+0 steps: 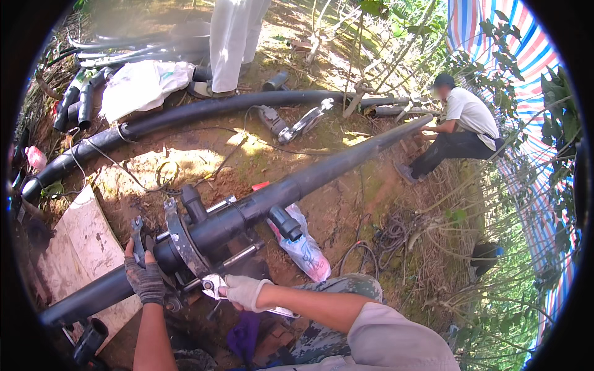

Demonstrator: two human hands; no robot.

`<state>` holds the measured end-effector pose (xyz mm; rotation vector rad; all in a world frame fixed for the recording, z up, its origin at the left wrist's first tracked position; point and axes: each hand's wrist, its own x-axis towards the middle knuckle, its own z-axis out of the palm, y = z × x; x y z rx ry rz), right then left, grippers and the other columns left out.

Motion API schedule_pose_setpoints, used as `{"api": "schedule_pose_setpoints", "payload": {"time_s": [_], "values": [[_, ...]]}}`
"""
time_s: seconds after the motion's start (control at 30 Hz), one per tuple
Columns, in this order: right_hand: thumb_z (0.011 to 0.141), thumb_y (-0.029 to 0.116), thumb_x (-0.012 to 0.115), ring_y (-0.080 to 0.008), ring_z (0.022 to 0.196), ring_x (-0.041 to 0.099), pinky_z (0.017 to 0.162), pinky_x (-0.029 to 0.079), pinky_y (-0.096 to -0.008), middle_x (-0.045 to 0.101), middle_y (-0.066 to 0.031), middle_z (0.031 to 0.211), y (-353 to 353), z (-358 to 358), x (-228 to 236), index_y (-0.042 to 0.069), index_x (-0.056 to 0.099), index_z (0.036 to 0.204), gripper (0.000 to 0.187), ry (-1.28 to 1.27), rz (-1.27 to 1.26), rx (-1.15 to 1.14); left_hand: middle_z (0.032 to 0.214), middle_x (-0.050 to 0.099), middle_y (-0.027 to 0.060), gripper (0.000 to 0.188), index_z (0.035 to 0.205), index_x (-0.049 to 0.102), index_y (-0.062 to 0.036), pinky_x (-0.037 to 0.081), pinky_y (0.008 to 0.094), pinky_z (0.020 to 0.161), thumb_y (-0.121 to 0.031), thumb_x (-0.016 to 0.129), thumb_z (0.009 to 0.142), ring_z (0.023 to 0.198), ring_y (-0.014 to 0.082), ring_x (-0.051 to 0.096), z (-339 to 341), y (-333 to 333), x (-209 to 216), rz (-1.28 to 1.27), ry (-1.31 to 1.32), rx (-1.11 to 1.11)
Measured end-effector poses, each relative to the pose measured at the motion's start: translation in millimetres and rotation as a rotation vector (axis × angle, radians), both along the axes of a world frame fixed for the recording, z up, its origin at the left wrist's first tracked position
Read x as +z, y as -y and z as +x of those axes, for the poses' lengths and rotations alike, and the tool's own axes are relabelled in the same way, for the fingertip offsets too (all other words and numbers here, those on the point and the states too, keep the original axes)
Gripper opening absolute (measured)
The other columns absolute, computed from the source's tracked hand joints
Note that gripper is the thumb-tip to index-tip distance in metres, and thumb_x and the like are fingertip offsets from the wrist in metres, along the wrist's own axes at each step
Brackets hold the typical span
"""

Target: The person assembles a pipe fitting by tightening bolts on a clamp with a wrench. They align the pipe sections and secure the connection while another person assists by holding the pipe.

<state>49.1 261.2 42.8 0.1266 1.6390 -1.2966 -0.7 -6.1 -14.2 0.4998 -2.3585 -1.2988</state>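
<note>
A long black pipe (322, 170) runs from the lower left toward the upper right, with black branch stubs (284, 222) on it. Around it sits a metal pipe-clamp frame with a large ring (184, 242) and silver rods (241, 255). My left hand (146, 279), in a dark grey fingerless glove, is closed on a smaller clamp half (142, 236) beside the pipe. In a pale glove, my right hand (246, 292) grips a silver wrench (213, 285), its head at the ring's lower end. The palm hides the middle of the wrench.
Another black pipe (204, 111) curves behind, near an open clamp (303, 123) and cables. A person in a pale shirt (467, 114) crouches at the pipe's far end; another's pale trousers (229, 46) show at top. Plastic bag (303, 247), rope (393, 238) and board (86, 241) lie nearby.
</note>
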Motion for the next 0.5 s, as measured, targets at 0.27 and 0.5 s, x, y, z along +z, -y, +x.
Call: {"api": "schedule_pose_setpoints", "payload": {"time_s": [0.27,0.5], "values": [[0.105,0.030,0.048,-0.0174,0.050,0.050,0.047,0.038,-0.0351,0.052,-0.0049,0.060,0.3,0.4,-0.3,0.009,0.054,0.111,0.022,-0.012,0.018,-0.022,0.125,0.066,0.0182,0.051,0.139,0.056,-0.0069,0.046,0.0394,0.104,-0.014,0.063,0.089,0.113,0.0277,0.063,0.1,-1.3,2.4,0.012,0.017,0.010],[0.107,0.032,0.044,-0.0182,0.053,0.052,0.050,0.041,-0.0341,0.055,-0.0059,0.063,-0.3,-1.5,0.6,0.008,0.052,0.113,0.025,-0.020,0.024,0.028,0.126,0.065,0.0173,0.052,0.139,0.056,-0.0070,0.046,0.0390,0.105,-0.013,0.063,0.089,0.114,0.0272,0.062,0.0,0.8,0.1,0.024,0.019,0.001]]}}
